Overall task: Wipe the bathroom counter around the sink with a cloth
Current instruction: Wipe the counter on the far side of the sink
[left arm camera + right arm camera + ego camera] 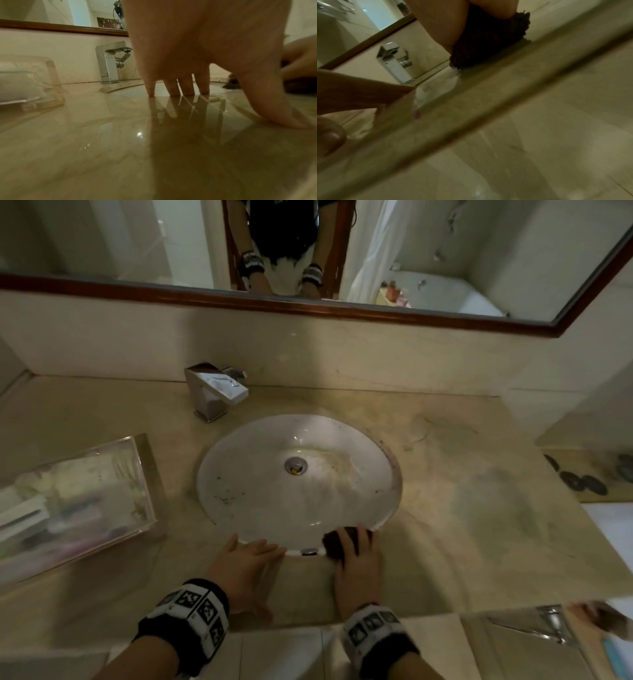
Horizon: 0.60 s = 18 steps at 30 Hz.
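So the marble worktop (462,460) is the big surface here, and we've got plenty of it left to cover on both sides of the oval sink (260,501). Right now we're on the narrow front strip, the bit between the basin rim and the worktop's near edge.

Our right hand (358,563) is laid flat over the dark cloth (334,542), fingers (352,537) spread and pressing down on it, not bunching it up. The cloth sits right under those fingertips, touching the sink's front rim, just beside the little overflow hole (310,551). Our left hand (245,563) is planted on the worktop off to the side of the cloth, fingers (187,86) straight and slightly apart, tips at the basin edge, holding nothing.

Our take on doing this bit well: keep the palm flat so the whole cloth stays in contact, and follow the rim's curve so grime in the seam gets picked up. That strip is thin, so short strokes probably beat long ones, otherwise the cloth slips into the basin. Beyond the left fingers there's a clear tray (73,505) and the chrome tap (215,392); we'd guess those need working around.
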Each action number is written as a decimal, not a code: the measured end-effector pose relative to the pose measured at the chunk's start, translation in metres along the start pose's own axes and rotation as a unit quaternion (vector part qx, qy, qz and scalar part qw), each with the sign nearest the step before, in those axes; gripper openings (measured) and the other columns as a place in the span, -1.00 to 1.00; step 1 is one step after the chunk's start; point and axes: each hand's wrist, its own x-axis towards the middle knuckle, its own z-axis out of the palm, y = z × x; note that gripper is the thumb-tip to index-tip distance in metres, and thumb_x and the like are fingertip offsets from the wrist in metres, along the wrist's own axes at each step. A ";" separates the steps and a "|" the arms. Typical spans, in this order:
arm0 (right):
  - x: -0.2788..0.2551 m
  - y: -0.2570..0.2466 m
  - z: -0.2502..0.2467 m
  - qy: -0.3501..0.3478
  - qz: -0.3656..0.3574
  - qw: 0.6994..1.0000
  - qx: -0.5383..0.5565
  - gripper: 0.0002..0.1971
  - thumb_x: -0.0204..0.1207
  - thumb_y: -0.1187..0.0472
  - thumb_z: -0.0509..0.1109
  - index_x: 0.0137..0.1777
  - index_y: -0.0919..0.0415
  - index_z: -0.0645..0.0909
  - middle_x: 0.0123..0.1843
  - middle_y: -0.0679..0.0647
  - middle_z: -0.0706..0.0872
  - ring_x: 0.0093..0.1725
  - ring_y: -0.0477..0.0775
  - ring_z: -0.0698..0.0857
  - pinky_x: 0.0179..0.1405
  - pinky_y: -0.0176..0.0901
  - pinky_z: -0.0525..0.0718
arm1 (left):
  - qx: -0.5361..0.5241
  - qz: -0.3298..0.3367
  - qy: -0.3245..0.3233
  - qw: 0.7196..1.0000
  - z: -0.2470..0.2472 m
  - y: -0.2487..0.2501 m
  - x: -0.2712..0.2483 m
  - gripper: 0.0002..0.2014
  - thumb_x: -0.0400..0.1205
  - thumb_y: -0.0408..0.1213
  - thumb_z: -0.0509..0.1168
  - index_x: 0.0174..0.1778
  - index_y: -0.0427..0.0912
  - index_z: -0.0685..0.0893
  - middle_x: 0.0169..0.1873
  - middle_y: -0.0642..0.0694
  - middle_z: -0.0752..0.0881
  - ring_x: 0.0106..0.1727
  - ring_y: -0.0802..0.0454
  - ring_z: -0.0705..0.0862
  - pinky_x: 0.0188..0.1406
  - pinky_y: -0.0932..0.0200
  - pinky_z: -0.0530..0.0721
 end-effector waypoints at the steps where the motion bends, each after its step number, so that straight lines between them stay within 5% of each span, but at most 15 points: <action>1: 0.010 -0.015 -0.001 -0.009 -0.023 1.000 -0.001 -0.45 0.31 0.28 0.52 0.32 0.02 0.53 0.42 0.22 0.56 0.46 0.39 0.43 0.37 0.28 0.49 | 0.000 0.000 -0.001 1.000 0.000 0.000 0.000 0.06 0.31 0.24 0.47 0.64 0.19 0.00 0.66 0.16 0.10 0.69 0.15 0.02 0.65 -0.15 -0.23; 3: 0.033 -0.034 -0.007 -0.068 -0.071 0.993 0.059 -0.55 0.47 0.33 0.35 0.39 0.12 0.52 0.47 0.17 0.48 0.50 0.25 0.39 0.54 -0.02 0.32 | 0.004 0.001 -0.005 1.000 -0.001 0.000 0.000 0.05 0.32 0.25 0.46 0.64 0.19 -0.01 0.66 0.16 0.10 0.69 0.14 0.02 0.66 -0.16 -0.22; 5: 0.052 -0.041 -0.030 -0.092 -0.093 0.984 0.118 -0.60 0.51 0.44 0.26 0.34 0.20 0.58 0.39 0.17 0.56 0.38 0.19 0.53 0.40 -0.46 0.29 | 0.009 0.001 -0.006 1.000 -0.001 -0.001 0.000 0.04 0.33 0.26 0.45 0.64 0.20 0.00 0.65 0.16 0.11 0.68 0.13 0.04 0.66 -0.16 -0.21; 8: 0.073 -0.023 -0.071 -0.063 -0.164 0.971 0.162 -0.60 0.51 0.51 0.26 0.33 0.27 0.59 0.36 0.23 0.60 0.36 0.22 0.57 0.34 -0.48 0.32 | 0.011 0.004 -0.004 1.000 -0.001 -0.003 0.001 0.04 0.32 0.27 0.45 0.63 0.22 0.01 0.65 0.15 0.14 0.68 0.14 0.07 0.65 -0.15 -0.22; 12: 0.064 0.021 -0.106 -0.024 -0.321 0.943 0.087 -0.63 0.68 0.10 0.11 0.36 0.24 0.56 0.40 0.29 0.56 0.43 0.14 0.48 0.53 -0.56 0.08 | 0.016 0.000 -0.019 1.000 -0.004 -0.001 0.004 0.04 0.30 0.26 0.47 0.63 0.21 0.04 0.63 0.10 0.21 0.65 0.08 0.17 0.68 -0.16 -0.19; 15: 0.033 0.051 -0.092 -0.100 -0.425 0.900 0.017 -0.62 0.63 0.20 0.17 0.45 0.08 0.44 0.50 0.26 0.46 0.56 0.26 0.34 0.60 -0.09 0.25 | 0.032 -0.008 -0.030 0.999 -0.011 0.004 0.010 -0.02 0.34 0.16 0.49 0.62 0.19 0.10 0.59 0.06 0.31 0.60 0.02 0.28 0.67 -0.14 -0.10; 18: 0.005 0.081 -0.057 -0.155 -0.514 0.842 -0.040 -0.54 0.58 0.25 0.22 0.47 -0.06 0.38 0.59 0.16 0.35 0.61 0.29 0.25 0.45 0.30 0.44 | 0.041 -0.012 -0.027 0.999 -0.014 0.009 0.013 -0.08 0.36 0.09 0.49 0.60 0.19 0.15 0.55 0.05 0.38 0.57 0.00 0.35 0.67 -0.12 0.02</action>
